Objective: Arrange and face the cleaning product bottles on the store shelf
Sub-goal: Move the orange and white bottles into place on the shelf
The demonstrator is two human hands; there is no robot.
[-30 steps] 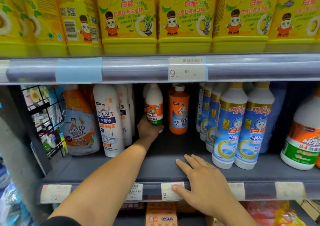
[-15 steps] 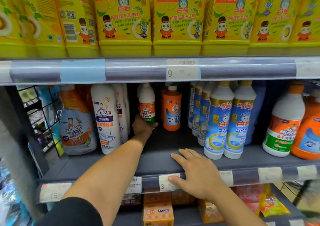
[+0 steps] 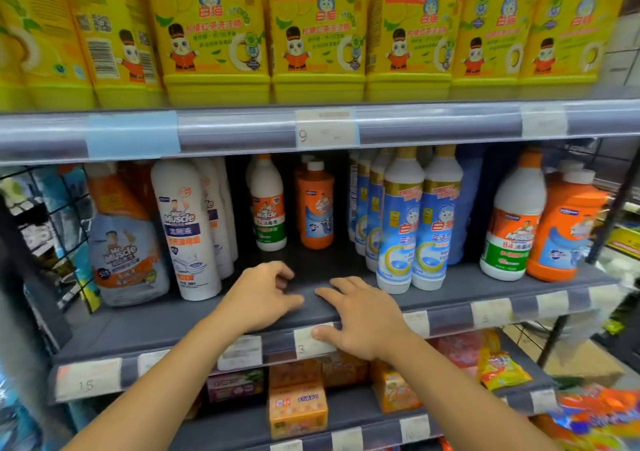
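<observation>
On the grey middle shelf (image 3: pixel 173 315) a small white Mr Muscle bottle (image 3: pixel 268 204) stands upright and set back, label forward, next to a small orange bottle (image 3: pixel 316 204). My left hand (image 3: pixel 261 294) hovers over the shelf front, well short of both, fingers loosely curled and holding nothing. My right hand (image 3: pixel 360 315) rests flat on the shelf edge, thumb on a price tag (image 3: pixel 306 345). Tall white Mr Muscle bottles (image 3: pixel 185 229) stand left, blue-labelled bottles (image 3: pixel 415 229) right.
A spray refill bottle (image 3: pixel 121 239) stands at far left beside a black wire rack (image 3: pixel 45 222). A large white 84 bottle (image 3: pixel 510 222) and a large orange bottle (image 3: pixel 564 229) stand at right. Yellow detergent tubs (image 3: pixel 315 35) fill the upper shelf. Packets lie on the lower shelf.
My left hand has let go of the small white bottle and drawn back to the shelf front. The bottle stays standing. The view has shifted slightly right.
</observation>
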